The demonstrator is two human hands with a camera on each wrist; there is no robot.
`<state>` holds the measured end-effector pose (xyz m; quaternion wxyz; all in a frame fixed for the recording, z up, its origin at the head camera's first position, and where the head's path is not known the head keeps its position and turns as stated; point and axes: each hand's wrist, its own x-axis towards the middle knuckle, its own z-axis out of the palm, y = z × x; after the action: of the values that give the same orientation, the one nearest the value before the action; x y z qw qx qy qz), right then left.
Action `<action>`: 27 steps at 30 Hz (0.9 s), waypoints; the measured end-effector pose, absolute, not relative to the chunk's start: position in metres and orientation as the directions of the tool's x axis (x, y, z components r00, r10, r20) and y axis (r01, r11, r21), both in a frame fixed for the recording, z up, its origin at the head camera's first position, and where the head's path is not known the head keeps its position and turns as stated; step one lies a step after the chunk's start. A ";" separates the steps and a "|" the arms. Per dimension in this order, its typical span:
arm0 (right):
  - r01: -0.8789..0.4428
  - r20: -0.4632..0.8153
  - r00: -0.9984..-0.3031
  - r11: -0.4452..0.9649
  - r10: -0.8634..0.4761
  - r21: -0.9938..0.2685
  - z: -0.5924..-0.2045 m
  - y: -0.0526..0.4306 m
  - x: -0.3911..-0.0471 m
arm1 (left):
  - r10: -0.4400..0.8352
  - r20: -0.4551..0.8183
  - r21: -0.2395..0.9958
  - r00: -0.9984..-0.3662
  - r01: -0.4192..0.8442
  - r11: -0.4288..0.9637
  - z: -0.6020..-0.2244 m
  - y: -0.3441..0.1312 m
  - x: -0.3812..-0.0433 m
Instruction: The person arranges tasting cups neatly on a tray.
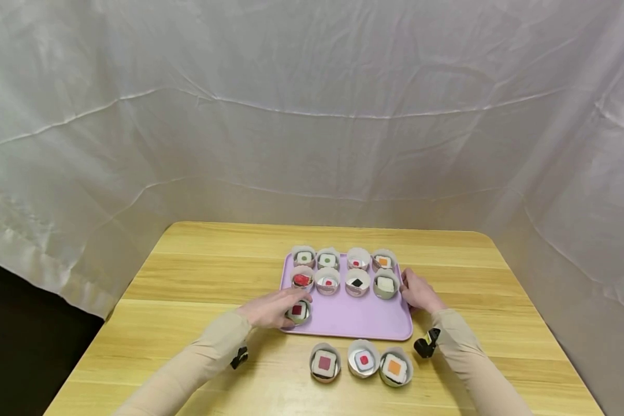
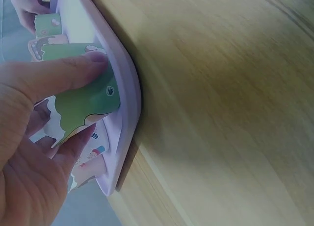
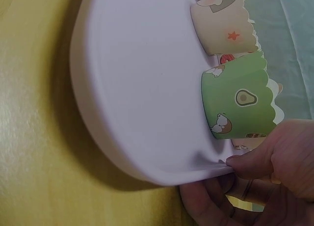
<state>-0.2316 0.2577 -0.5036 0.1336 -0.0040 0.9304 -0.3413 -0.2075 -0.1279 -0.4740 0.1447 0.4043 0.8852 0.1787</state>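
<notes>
My left hand (image 1: 271,308) grips a green paper baking cup (image 2: 87,91) at the front left corner of a lilac tray (image 1: 356,319). Inside that cup lies a white square piece with a dark red centre (image 1: 297,311). Its thumb presses the cup's side, and the other fingers go round behind. At the tray's right rim, my right hand (image 1: 418,290) pinches the edge, thumb inside and fingers underneath. Close to that thumb stands another green cup (image 3: 238,98) with an avocado print. Two rows of filled cups stand along the back of the tray.
On the wooden table (image 1: 213,260) before the tray stand three more filled cups: one with a dark pink square (image 1: 325,363), one with a red dot (image 1: 364,360), one with an orange square (image 1: 395,367). Grey fabric (image 1: 312,144) hangs behind the table.
</notes>
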 end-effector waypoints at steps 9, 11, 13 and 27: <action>0.086 -0.248 -0.964 0.768 -0.097 -0.635 -0.504 0.258 -0.231 | 0.761 -0.095 0.404 -0.641 0.674 0.618 -0.474 -0.130 -0.204; 0.084 -0.246 -0.964 0.771 -0.097 -0.631 -0.504 0.258 -0.231 | 0.759 -0.093 0.403 -0.644 0.673 0.620 -0.474 -0.130 -0.204; 0.085 -0.247 -0.964 0.774 -0.094 -0.628 -0.504 0.258 -0.231 | 0.754 -0.091 0.400 -0.650 0.670 0.625 -0.474 -0.130 -0.204; 0.083 -0.244 -0.965 0.778 -0.093 -0.623 -0.500 0.256 -0.230 | 0.738 -0.059 0.355 -0.672 0.677 0.645 -0.474 -0.130 -0.200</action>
<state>-0.2300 0.2558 -0.5004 0.1319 -0.0029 0.9335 -0.3334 -0.2003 -0.1301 -0.4743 0.0994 0.3926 0.9014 0.1535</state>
